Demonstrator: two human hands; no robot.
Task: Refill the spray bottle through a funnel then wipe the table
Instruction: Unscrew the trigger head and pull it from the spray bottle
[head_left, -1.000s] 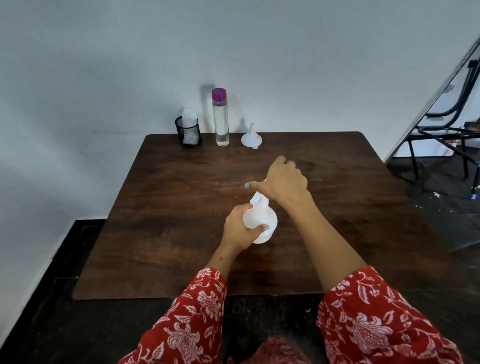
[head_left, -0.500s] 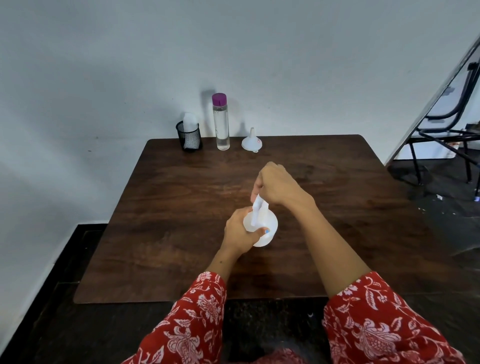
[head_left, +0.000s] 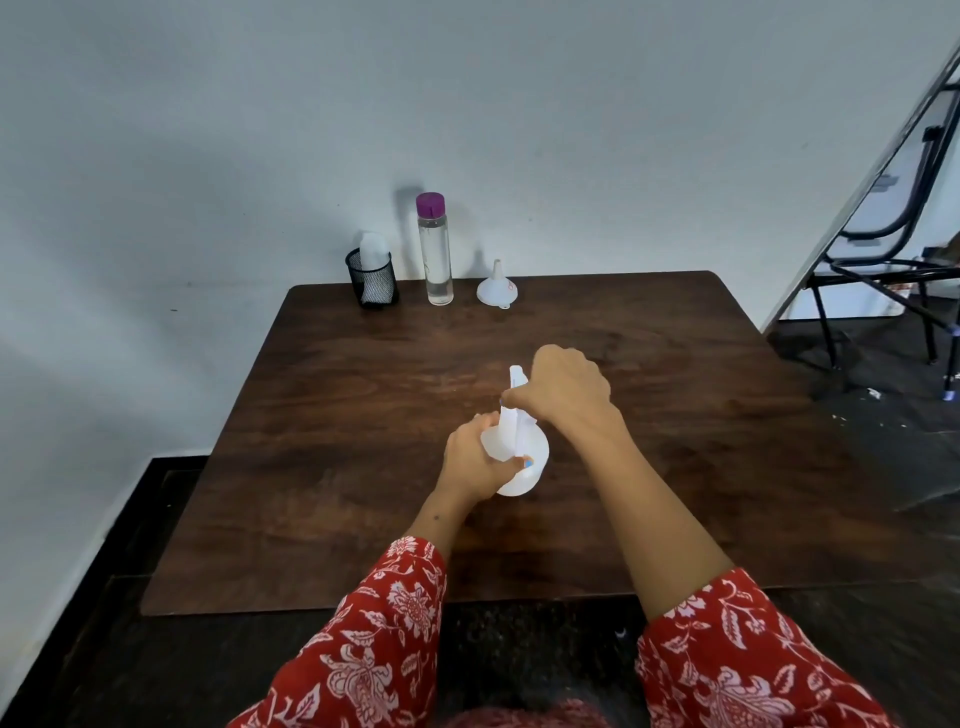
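A: Where is the spray bottle?

B: Near the middle of the frame, on the dark wooden worktop, a little below centre. It is white and translucent, with a rounded body and a white spray head rising toward the top of the frame.

A: Who holds it?

B: Both hands. The left hand wraps the rounded body from the left, its fingers curled round it; a blue-painted thumbnail shows against the white plastic. The right hand is clenched round the spray head from the right, thumb and fingers closing on it just above the body.

A: Is the head screwed on or loose?

B: I cannot tell; the right hand covers the joint.

A: And the other things?

B: Along the worktop's far edge, in the upper centre of the frame, stands a tall clear bottle with a purple cap. Just right of it a white funnel sits wide end down, spout up. Left of the bottle is a black mesh cup with something white standing in it. All three are well apart from the hands.
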